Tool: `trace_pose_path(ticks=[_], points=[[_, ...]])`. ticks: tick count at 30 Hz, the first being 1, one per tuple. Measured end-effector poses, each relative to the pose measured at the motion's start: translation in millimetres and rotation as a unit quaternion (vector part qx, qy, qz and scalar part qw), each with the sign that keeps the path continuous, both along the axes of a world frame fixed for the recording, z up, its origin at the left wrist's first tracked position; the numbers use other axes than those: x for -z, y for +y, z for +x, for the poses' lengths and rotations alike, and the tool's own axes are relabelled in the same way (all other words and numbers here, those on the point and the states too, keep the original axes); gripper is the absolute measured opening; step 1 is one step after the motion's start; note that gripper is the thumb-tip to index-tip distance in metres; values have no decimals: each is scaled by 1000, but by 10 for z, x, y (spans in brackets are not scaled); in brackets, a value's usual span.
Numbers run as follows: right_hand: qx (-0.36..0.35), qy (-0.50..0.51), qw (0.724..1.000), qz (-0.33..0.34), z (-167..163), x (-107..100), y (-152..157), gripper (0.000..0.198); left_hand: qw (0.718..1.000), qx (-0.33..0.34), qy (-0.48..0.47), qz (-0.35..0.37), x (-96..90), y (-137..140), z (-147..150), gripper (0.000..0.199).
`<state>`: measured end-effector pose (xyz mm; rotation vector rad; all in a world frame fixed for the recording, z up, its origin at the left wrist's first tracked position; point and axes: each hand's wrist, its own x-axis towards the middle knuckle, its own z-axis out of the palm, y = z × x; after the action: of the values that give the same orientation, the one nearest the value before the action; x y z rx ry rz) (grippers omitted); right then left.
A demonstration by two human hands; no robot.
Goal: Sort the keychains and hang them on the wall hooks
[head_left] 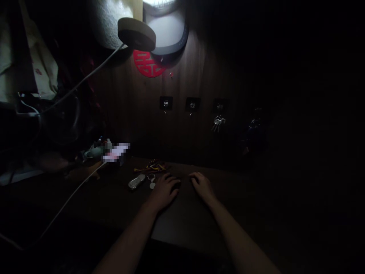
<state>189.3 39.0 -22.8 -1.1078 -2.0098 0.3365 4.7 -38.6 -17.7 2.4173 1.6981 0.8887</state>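
Both of my hands rest on a dark tabletop (176, 224) in dim light. My left hand (165, 190) lies with its fingers apart and nothing in it. Just left of it are a ring-shaped key holder (152, 184) and a silver oblong object (137, 182) whose kind I cannot make out. A tangle of yellow and dark cords (154, 166) lies behind that hand. My right hand (202, 186) sits a little apart to the right, its fingers loosely bent on the surface and holding nothing that I can see.
Keys (218, 122) hang from a hook on the wooden back panel. Above, a round lamp-like disc (137, 34) trails a white cable (94, 72), near hanging caps (168, 32) and a red paper cut-out (146, 64). Another white cable (76, 188) crosses the left side.
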Motion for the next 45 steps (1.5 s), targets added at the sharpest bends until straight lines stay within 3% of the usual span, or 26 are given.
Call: trace_pose_path(ticks=[4, 7, 9, 13, 17, 20, 28, 36, 41, 45], points=[[-29, 1, 1000, 7, -39, -15, -24, 26, 996, 84, -39, -3, -35, -49, 51, 35], [-64, -5, 998, 19, -71, -15, -37, 26, 992, 99, -81, 8, -59, -28, 70, 30], [-79, -17, 996, 23, -85, -5, -27, 25, 993, 50, -95, 42, -64, 27, 53, 30], [-78, -48, 995, 23, -96, 25, 53, 25, 980, -145, -99, 94, -87, 155, -65, 35], [-74, -69, 995, 22, -107, 44, 141, 23, 962, -260, -61, 59, -147, 238, -175, 36], [-73, -81, 994, 17, -113, 43, 160, 22, 955, -295, -25, -4, -204, 331, -230, 39], [-56, -91, 994, -1, -112, 2, 137, 22, 958, -266, 64, -90, -360, 713, -535, 30], [-48, -97, 994, -14, -112, -47, 105, 24, 949, -293, 60, -100, -243, 677, -525, 30], [-48, -90, 995, -17, -102, -16, 112, 23, 968, -238, -76, 29, -154, 671, -547, 25], [-57, -67, 996, -6, -94, 25, 118, 23, 939, -177, -279, 99, -183, 717, -462, 22]])
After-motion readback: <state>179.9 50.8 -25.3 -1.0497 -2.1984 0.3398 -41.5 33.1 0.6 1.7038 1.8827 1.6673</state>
